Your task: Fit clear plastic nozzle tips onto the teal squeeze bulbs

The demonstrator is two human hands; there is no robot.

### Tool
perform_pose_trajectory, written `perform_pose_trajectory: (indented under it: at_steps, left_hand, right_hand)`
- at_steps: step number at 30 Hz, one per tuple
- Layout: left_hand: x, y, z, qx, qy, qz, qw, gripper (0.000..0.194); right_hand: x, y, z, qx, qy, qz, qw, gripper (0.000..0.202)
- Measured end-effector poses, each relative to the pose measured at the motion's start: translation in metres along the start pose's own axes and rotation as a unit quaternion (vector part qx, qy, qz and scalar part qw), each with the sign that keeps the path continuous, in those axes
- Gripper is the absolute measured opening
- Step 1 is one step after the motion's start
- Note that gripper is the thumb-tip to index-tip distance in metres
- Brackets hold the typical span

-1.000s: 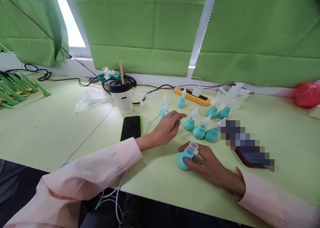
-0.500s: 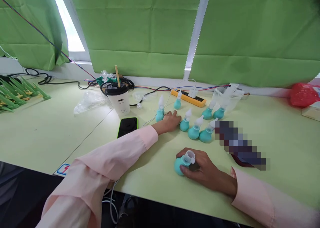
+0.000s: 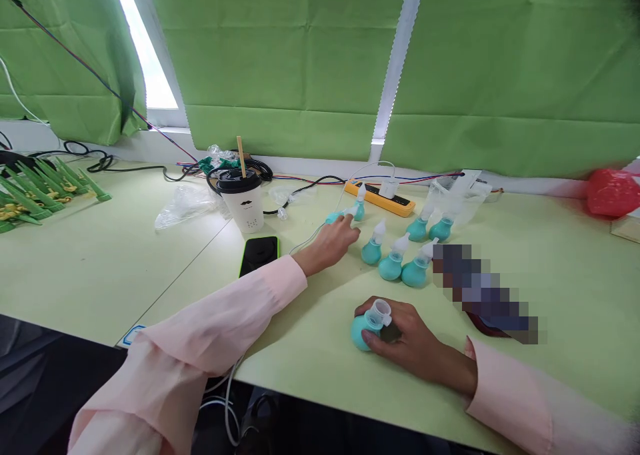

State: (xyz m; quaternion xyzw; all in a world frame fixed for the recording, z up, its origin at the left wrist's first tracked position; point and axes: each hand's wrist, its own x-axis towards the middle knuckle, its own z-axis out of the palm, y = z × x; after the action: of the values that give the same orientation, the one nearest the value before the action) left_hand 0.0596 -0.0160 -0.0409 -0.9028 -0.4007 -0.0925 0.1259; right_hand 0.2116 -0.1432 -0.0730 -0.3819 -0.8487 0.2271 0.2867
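Note:
My right hand (image 3: 405,338) is wrapped round a teal bulb (image 3: 364,332) whose clear, open-mouthed collar points up, near the table's front edge. Farther back, my left hand (image 3: 333,240) is at a teal bulb (image 3: 335,217) that lies tilted, its clear tip toward the right; the fingers partly hide it, and whether they grip it is unclear. Just behind the fingertips stands another bulb (image 3: 359,210) with a clear nozzle. Three nozzle-topped bulbs (image 3: 390,266) stand to the right of my left hand, and two more (image 3: 441,228) are behind them.
A lidded paper cup (image 3: 245,208) with a straw stands at the back left, behind a green-edged phone (image 3: 259,255). An orange power strip (image 3: 385,200) and cables run along the back. A blurred-out object (image 3: 485,295) lies at right; green plastic parts (image 3: 45,185) lie far left.
The bulb beside my left hand has gone from upright to tilted over. My left hand has lifted slightly and shifted toward it. My right hand keeps its hold.

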Motion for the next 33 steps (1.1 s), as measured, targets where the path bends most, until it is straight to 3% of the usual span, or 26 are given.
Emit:
perform_pose_trajectory:
  at_steps: [5, 10, 14, 17, 19, 22, 24, 26, 30, 33]
  left_hand:
    - [-0.007, -0.05, -0.018, -0.089, 0.092, -0.104, 0.986, 0.024]
    - [-0.013, -0.089, 0.005, -0.123, 0.093, -0.152, 0.976, 0.021]
    - [-0.015, -0.089, 0.012, -0.126, 0.102, -0.165, 0.973, 0.019]
    - [-0.022, -0.061, -0.005, -0.155, 0.14, -0.16, 0.965, 0.02]
    - [-0.031, -0.03, -0.02, -0.321, 0.181, -0.135, 0.92, 0.018]
    - [-0.05, 0.016, -0.037, -0.597, 0.098, -0.134, 0.785, 0.024]
    - [-0.061, 0.036, -0.039, -0.694, 0.06, -0.163, 0.699, 0.027]
    - [-0.068, 0.042, -0.034, -0.752, 0.031, -0.183, 0.633, 0.026]
    - [-0.073, 0.037, -0.017, -0.834, -0.024, -0.186, 0.519, 0.023]
    - [-0.075, 0.034, -0.011, -0.854, -0.039, -0.189, 0.484, 0.018]
  right_hand:
    - [0.0, 0.001, 0.001, 0.001, -0.006, 0.001, 1.0, 0.011]
    - [0.001, 0.002, 0.002, 0.002, 0.001, -0.004, 1.0, 0.011]
    - [0.0, 0.001, 0.001, 0.006, -0.007, 0.002, 1.0, 0.011]
    - [0.0, -0.001, -0.001, 0.005, -0.005, 0.013, 1.0, 0.011]
    - [0.0, -0.004, -0.002, 0.0, 0.02, 0.017, 1.0, 0.01]
    - [0.001, -0.006, -0.004, 0.007, 0.058, 0.004, 0.998, 0.009]
    - [0.001, -0.005, -0.005, 0.03, 0.055, -0.002, 0.998, 0.008]
    - [0.001, -0.004, -0.006, 0.052, 0.035, 0.011, 0.998, 0.009]
    - [-0.001, -0.002, -0.007, 0.078, 0.011, 0.053, 0.995, 0.008]
    - [-0.001, -0.004, -0.007, 0.062, 0.012, 0.082, 0.995, 0.014]
